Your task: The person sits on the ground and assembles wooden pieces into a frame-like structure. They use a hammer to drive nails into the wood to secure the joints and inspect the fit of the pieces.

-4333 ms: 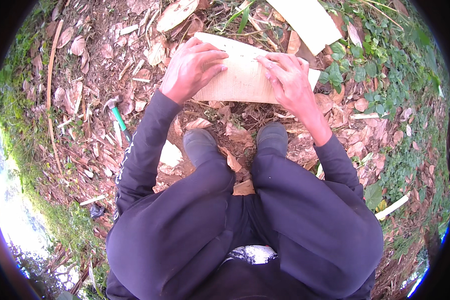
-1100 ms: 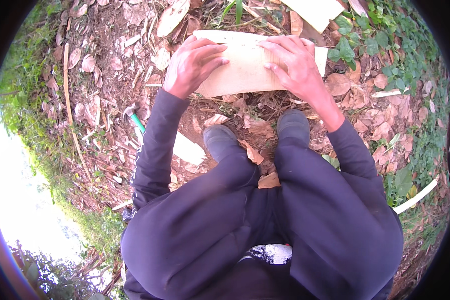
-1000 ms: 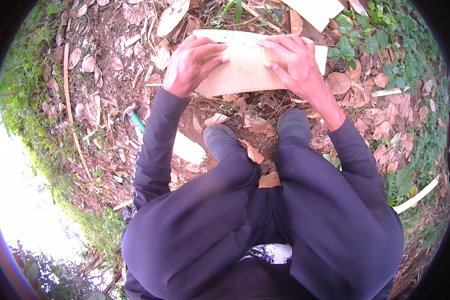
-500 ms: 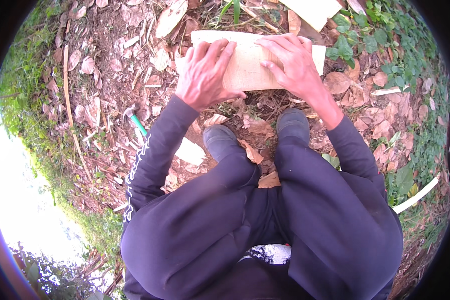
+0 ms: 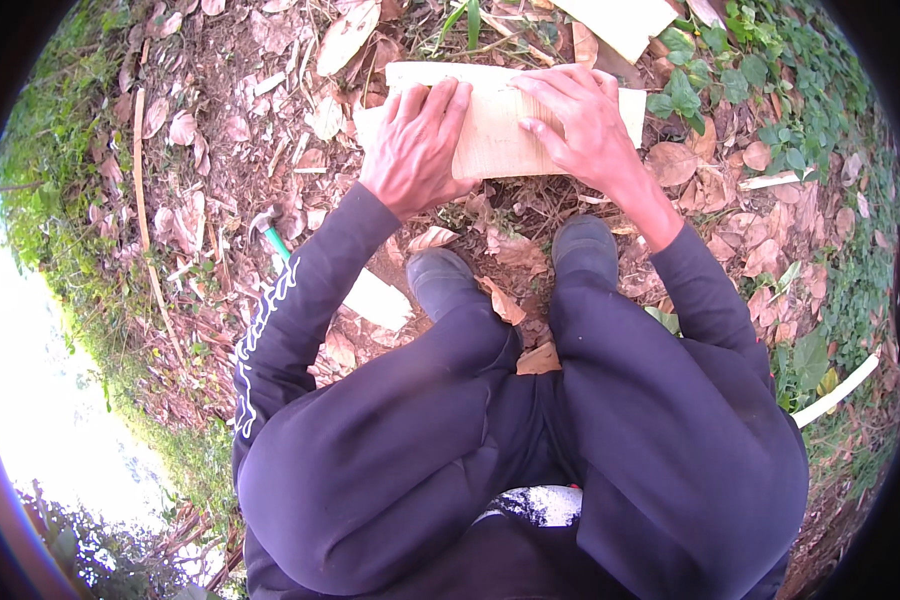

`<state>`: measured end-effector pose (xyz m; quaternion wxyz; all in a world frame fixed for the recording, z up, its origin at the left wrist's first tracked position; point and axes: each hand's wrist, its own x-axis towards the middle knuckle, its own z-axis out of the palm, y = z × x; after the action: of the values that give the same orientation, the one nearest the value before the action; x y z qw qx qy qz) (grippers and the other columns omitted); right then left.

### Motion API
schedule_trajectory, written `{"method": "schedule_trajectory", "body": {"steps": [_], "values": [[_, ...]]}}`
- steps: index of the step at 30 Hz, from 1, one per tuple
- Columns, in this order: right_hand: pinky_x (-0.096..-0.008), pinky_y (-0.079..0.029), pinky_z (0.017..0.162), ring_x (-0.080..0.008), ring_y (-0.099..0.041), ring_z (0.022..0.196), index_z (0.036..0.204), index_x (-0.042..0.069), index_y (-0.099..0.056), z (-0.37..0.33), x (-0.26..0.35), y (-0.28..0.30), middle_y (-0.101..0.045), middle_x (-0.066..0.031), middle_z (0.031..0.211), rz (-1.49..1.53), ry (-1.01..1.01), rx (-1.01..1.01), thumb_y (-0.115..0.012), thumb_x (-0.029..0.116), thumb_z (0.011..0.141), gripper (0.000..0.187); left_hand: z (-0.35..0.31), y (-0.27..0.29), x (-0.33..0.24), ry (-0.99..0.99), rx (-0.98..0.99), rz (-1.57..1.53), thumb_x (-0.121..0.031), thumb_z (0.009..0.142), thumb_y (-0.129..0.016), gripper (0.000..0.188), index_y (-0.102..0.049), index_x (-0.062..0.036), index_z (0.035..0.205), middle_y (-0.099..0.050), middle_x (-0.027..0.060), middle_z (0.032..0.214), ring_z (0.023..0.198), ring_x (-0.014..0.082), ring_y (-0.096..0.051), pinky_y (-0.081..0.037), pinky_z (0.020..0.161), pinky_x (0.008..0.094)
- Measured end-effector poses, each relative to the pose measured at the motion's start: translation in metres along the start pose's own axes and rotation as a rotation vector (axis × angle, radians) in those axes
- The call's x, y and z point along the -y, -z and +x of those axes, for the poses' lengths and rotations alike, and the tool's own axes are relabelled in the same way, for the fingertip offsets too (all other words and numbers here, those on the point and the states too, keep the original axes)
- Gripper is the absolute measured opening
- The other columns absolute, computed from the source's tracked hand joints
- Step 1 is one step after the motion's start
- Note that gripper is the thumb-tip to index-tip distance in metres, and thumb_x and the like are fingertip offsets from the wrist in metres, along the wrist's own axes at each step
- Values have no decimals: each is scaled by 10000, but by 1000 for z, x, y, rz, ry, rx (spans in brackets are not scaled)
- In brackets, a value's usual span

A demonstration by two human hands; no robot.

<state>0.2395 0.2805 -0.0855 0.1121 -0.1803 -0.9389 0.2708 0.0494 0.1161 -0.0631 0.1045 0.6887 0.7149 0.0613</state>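
A pale wooden board (image 5: 500, 150) lies ahead of my shoes, and what looks like a second pale piece shows past its right end. My left hand (image 5: 417, 145) covers the board's left part, fingers pressed together near the far edge and thumb at the near edge. On the right side, my right hand (image 5: 582, 125) has its fingers bent at the far edge and its thumb against the flat face. The undersides of both hands are hidden. Left of my left forearm lies a hammer (image 5: 270, 230) with a green handle, partly behind the sleeve.
Dry leaves and soil surround my shoes (image 5: 585, 250). Another pale board (image 5: 620, 22) lies beyond the right hand, and a pale piece (image 5: 377, 300) sits beside my left shoe. A long thin stick (image 5: 142, 190) runs along the left. Green plants (image 5: 685, 90) grow at the right.
My left hand has turned slightly on the board, its fingers closer together and its thumb drawn in. The left forearm has rolled a little. My right hand stays nearly in place.
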Motion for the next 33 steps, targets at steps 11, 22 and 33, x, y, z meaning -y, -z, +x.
{"method": "schedule_trajectory", "body": {"steps": [11,22,33], "values": [[-441,-328,1045,-217,-555,1194,1322,154,-676,-4,0,-2,-677,-11,1287,-21,41,-32,-725,239,894,439,-6,-5,-1,8,-12,-31,-525,616,-889,1136,-411,8,1498,-494,179,1399,1210,359,-479,-418,1065,507],[-436,-336,1028,-211,-555,1174,1323,179,-665,-5,2,-3,-662,10,1288,-66,62,-42,-706,238,904,425,-7,-5,0,-11,-34,2,-561,636,-870,1131,-406,9,1496,-501,163,1385,1177,330,-505,-433,1042,481],[-436,-340,1013,-205,-565,1171,1330,204,-664,-4,2,-1,-673,2,1280,-48,60,-47,-721,215,894,440,-6,13,4,367,-383,-804,-120,1081,-463,247,-631,16,1201,-725,98,928,827,207,-646,-515,880,326]]}}
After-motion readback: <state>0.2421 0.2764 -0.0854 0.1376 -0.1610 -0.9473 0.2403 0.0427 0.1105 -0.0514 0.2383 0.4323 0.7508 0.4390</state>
